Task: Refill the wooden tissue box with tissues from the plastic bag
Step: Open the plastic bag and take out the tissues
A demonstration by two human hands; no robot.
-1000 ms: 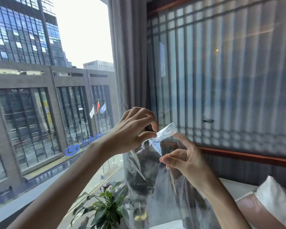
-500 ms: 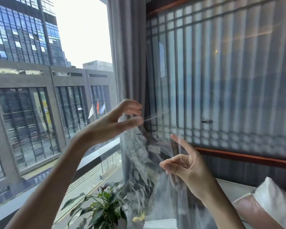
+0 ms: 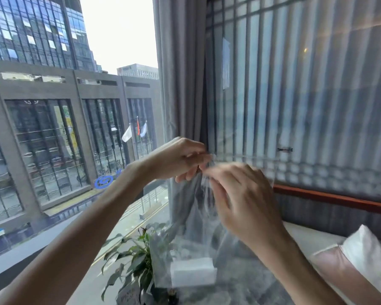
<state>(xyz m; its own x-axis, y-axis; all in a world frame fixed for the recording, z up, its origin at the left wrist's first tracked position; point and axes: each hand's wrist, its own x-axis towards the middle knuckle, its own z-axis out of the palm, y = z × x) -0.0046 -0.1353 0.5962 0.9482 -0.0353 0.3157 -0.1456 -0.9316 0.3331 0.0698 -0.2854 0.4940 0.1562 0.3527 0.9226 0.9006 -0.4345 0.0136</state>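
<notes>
Both hands, left (image 3: 180, 159) and right (image 3: 240, 194), pinch the plastic bag (image 3: 191, 227) top, fingers nearly closed.

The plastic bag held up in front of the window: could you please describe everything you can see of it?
The plastic bag is clear, thin and crinkled, hanging upright in the air. The left hand pinches its top edge, and the blurred right hand is at the top edge beside it. A white block of tissues sits at its bottom. The curtain and the potted plant show through or beside it.
</notes>
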